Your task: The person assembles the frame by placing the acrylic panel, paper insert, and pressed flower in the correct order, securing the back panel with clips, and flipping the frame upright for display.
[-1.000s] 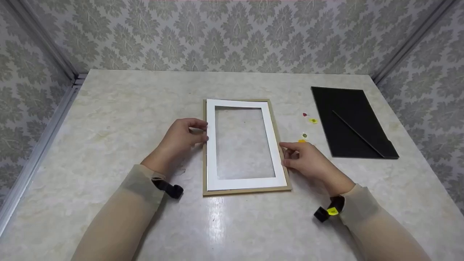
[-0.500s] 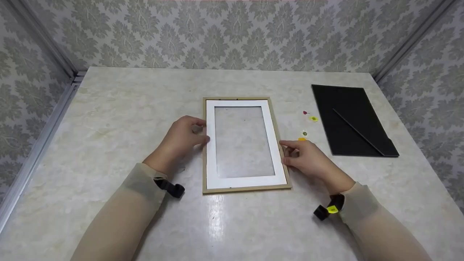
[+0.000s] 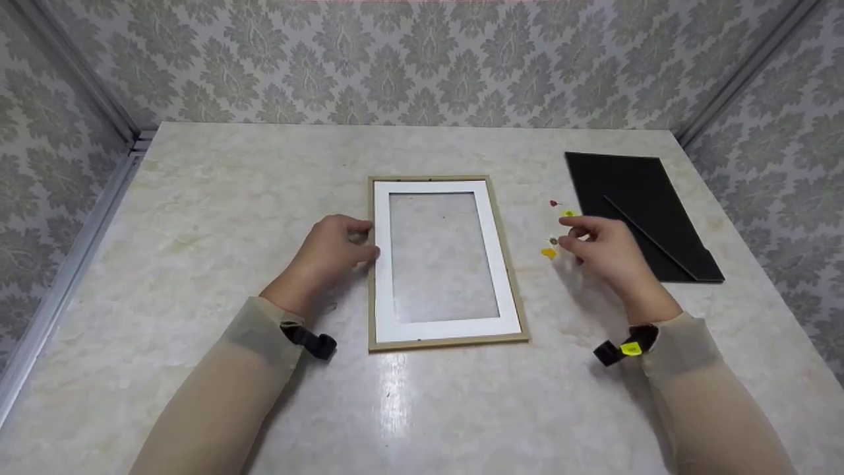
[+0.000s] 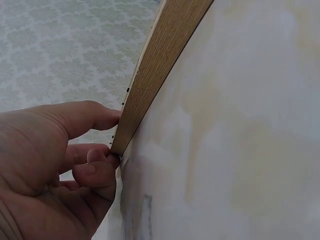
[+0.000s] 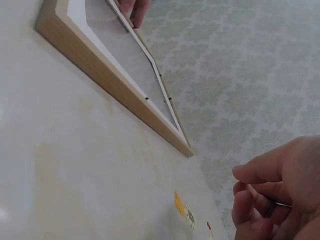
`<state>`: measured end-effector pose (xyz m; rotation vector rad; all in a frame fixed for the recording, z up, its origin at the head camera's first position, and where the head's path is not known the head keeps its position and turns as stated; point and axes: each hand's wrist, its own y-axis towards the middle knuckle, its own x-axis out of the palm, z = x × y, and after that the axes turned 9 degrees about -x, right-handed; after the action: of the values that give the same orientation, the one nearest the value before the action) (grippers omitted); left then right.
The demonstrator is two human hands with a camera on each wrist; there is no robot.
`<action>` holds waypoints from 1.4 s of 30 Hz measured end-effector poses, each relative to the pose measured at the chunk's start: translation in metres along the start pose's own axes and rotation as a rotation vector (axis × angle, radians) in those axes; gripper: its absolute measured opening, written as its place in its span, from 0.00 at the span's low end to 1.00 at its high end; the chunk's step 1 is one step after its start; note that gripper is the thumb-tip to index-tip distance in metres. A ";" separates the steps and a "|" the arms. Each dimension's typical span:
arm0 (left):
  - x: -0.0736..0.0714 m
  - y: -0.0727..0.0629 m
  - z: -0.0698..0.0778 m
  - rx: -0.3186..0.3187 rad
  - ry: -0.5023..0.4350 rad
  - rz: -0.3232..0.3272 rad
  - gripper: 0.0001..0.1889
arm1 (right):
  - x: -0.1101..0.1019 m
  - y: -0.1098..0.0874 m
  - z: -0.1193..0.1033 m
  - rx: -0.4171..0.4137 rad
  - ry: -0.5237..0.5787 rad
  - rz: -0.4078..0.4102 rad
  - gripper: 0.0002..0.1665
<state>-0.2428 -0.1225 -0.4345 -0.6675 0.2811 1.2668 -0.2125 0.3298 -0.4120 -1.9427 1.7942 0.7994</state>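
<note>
A wooden picture frame [image 3: 448, 344] lies face down or up, I cannot tell which, with a white mat [image 3: 452, 328] inside its rim and a see-through middle. My left hand [image 3: 330, 247] grips its left side; in the left wrist view the thumb and curled fingers meet the wood edge. My right hand [image 3: 610, 254] hovers over small pressed flowers at the right, fingers loosely bent, holding nothing visible. Near its fingertips are a yellow flower [image 3: 568, 213], a white flower [image 3: 553, 241] and an orange flower [image 3: 548, 253]. A red flower [image 3: 553, 203] lies just beyond.
A black backing board [image 3: 620, 178] with a slanting support leg [image 3: 649, 236] lies at the right, partly behind my right hand. The marbled table [image 3: 250, 178] reaches back to patterned walls [image 3: 395, 59] on the far side and both flanks.
The white mat has settled evenly inside the rim. My right hand has left the frame's right side and moved right and away from me to the flowers. My left hand stays put.
</note>
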 end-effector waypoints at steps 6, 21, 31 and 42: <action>0.001 0.001 0.000 0.001 -0.006 -0.005 0.33 | -0.003 0.002 0.010 0.062 -0.084 -0.027 0.26; 0.003 0.003 -0.002 -0.006 -0.023 -0.007 0.33 | 0.001 0.002 0.013 0.117 -0.296 -0.170 0.19; 0.001 0.005 -0.003 -0.009 -0.015 0.007 0.33 | 0.006 0.005 0.013 0.092 -0.309 -0.172 0.17; 0.001 0.004 -0.003 0.006 -0.014 0.012 0.33 | 0.003 0.003 0.012 0.058 -0.295 -0.198 0.15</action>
<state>-0.2461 -0.1227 -0.4387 -0.6522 0.2779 1.2814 -0.2169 0.3344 -0.4229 -1.8212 1.4148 0.9008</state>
